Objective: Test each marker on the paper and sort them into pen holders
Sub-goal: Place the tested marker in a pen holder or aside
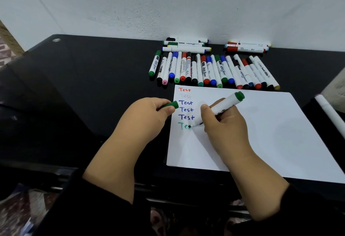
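1. Green marker [225,107] was uncapped, tilted, tip down on the paper [261,133] at the sixth line, green end up and away from the person
2. Right hand [224,123] gripped the marker barrel, fingers curled round it, thumb on the near side, heel of the hand on the paper
3. Green writing [183,125] under the tip read partly "Te", rest hidden by the hand
4. Left hand [145,116] pinched the green cap [170,105] between thumb and fingers, just left of the paper edge, over the black table [84,86]
5. Above the green line were five "Test" lines: red one [184,89] on top, a faint pale one below it, then three blue ones
6. Row of markers [212,71] lay side by side on the table just beyond the paper's top edge, mixed cap colours: green, blue, red, black, pink, yellow
7. Small stack of markers [186,45] lay crosswise against the wall behind the row, left part
8. Second small stack of markers [246,47] lay against the wall further right, red and yellow ends visible
9. White pen [330,113] lay at the right edge beside the paper, partly cut off
10. Dark sleeves [93,207] covered both forearms near the bottom
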A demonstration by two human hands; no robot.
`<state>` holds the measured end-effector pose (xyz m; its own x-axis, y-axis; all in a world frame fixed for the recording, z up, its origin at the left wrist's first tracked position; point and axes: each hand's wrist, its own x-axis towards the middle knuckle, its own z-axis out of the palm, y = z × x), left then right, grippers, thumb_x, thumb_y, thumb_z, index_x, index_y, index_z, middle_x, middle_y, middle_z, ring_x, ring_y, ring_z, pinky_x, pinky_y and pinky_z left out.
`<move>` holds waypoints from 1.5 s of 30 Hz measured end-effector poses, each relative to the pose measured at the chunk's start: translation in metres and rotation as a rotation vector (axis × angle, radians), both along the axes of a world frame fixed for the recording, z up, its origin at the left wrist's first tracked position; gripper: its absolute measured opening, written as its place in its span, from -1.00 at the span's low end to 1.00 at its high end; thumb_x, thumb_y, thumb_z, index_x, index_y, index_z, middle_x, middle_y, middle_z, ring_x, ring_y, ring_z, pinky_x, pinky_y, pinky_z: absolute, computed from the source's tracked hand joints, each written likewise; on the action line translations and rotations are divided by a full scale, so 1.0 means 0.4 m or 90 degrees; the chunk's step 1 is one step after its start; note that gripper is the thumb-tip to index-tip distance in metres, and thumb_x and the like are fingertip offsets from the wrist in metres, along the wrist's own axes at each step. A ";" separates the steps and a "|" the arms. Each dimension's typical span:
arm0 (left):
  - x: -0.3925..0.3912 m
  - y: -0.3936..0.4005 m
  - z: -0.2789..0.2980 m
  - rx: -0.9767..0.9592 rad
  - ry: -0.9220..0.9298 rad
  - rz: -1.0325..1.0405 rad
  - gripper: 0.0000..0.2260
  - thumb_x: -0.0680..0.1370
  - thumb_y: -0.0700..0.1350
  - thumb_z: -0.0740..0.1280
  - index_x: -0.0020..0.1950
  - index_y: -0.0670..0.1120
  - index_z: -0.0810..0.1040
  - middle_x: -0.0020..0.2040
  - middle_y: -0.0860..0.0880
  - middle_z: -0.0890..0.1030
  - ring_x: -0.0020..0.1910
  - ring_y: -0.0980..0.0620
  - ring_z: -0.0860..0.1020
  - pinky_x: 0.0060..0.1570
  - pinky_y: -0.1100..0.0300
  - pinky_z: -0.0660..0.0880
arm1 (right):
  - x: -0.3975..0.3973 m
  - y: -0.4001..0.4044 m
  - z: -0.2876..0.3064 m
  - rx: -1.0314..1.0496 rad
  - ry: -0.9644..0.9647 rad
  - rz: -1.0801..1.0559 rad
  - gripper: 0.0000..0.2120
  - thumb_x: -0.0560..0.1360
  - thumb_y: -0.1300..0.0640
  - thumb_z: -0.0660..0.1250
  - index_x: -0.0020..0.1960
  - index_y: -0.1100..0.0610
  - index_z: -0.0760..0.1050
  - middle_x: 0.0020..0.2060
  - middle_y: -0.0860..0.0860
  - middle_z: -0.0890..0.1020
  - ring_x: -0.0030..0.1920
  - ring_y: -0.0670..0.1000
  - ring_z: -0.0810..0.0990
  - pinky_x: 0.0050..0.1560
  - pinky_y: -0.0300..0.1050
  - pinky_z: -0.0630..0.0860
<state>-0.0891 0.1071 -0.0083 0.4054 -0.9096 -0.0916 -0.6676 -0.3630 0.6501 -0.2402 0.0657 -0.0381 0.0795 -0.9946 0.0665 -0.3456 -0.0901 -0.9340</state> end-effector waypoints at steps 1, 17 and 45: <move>0.000 0.000 -0.001 0.000 0.001 0.000 -0.72 0.59 0.03 0.21 0.30 0.12 0.49 -0.24 0.23 0.39 -0.30 0.27 0.38 -0.33 0.42 0.26 | -0.001 0.000 0.001 -0.003 -0.003 -0.010 -0.75 0.52 0.02 0.30 -0.26 0.14 0.40 -0.40 -0.01 0.50 -0.38 -0.10 0.45 -0.41 -0.37 0.31; 0.000 0.000 -0.002 0.003 0.016 -0.008 -0.72 0.59 0.04 0.23 0.29 0.13 0.49 -0.17 0.22 0.42 -0.29 0.24 0.42 -0.34 0.38 0.29 | -0.004 0.000 0.012 0.039 -0.038 -0.033 -0.78 0.52 0.05 0.29 -0.25 0.10 0.38 -0.41 -0.06 0.47 -0.43 -0.17 0.41 -0.43 -0.38 0.30; -0.060 -0.001 0.012 -0.094 0.213 -0.041 -0.84 0.54 -0.08 0.32 0.01 0.20 0.58 -0.25 0.25 0.52 -0.26 0.25 0.44 -0.38 0.64 0.29 | -0.013 -0.015 0.065 0.218 -0.369 0.108 -0.82 0.55 0.13 0.30 -0.23 0.08 0.48 -0.59 -0.11 0.31 -0.53 -0.13 0.22 -0.40 -0.22 0.22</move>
